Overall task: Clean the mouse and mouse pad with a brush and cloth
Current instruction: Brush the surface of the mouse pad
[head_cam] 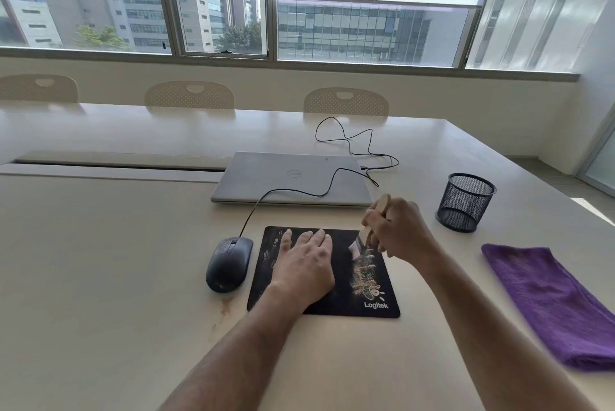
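— Mouse pad [376, 297]: where does it lie?

— Flat on the pale bench [109, 277], just in front of the closed laptop [283, 177]. It is black, with pale crumbs or dust scattered over its right half (the word "Logitek" sits in its near right corner).

— And the hands?

— The left hand [304, 264] lies palm down on the pad's left half, fingers straight and spread a little, pressing it flat. The right hand [397, 231] is over the pad's far right corner, fingers curled round the wooden handle of a brush [369, 227]; the bristles touch the pad there.

— The mouse?

— The dark mouse [229, 262] rests on the bench just left of the pad, touching neither hand. Its cable [299, 192] runs from it up over the laptop lid to the laptop's right side.

— Anything else near the pad?

— A purple cloth [545, 304], folded, lies well to the right of the pad, untouched. A black mesh cup [466, 202] stands beyond the pad's far right corner, apart from it. Behind the laptop, across the bench, three pale chairs [189, 96] stand under the windows [216, 8].
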A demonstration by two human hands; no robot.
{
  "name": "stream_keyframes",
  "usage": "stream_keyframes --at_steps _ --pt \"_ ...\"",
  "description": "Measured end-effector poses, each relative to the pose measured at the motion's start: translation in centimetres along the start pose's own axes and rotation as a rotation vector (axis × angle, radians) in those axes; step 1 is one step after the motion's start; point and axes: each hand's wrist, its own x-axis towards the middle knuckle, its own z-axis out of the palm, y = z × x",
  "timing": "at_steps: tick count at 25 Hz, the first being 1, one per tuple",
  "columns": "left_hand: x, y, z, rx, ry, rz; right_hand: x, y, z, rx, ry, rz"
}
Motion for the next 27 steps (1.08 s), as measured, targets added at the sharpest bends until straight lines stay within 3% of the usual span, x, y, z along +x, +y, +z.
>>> stream_keyframes --at_steps 3,7,11,15,19,23,27 --pt "0.1 0.1 0.1 -0.008 -0.002 0.022 -0.3 0.1 0.3 0.045 0.082 -0.027" --pt "0.2 0.3 -0.1 -0.016 0.02 0.023 -0.4 0.1 0.1 -0.036 -0.019 -0.015" --pt "0.3 0.6 0.0 -0.024 0.049 0.025 -0.4 0.5 -0.1 0.048 0.128 -0.005" --pt "0.4 0.6 0.2 -0.023 0.055 0.024 -0.8 0.7 0.0 -0.071 -0.017 -0.041" --pt "0.4 0.6 0.4 -0.026 0.06 0.024 -0.8 0.8 -0.2 0.009 0.1 -0.047" --pt "0.3 0.5 0.6 -0.041 0.058 0.019 -0.9 1.1 -0.5 -0.077 -0.004 -0.03" --pt "0.4 0.4 0.9 -0.031 0.051 0.021 -0.9 1.6 -0.7 -0.019 0.104 -0.025"
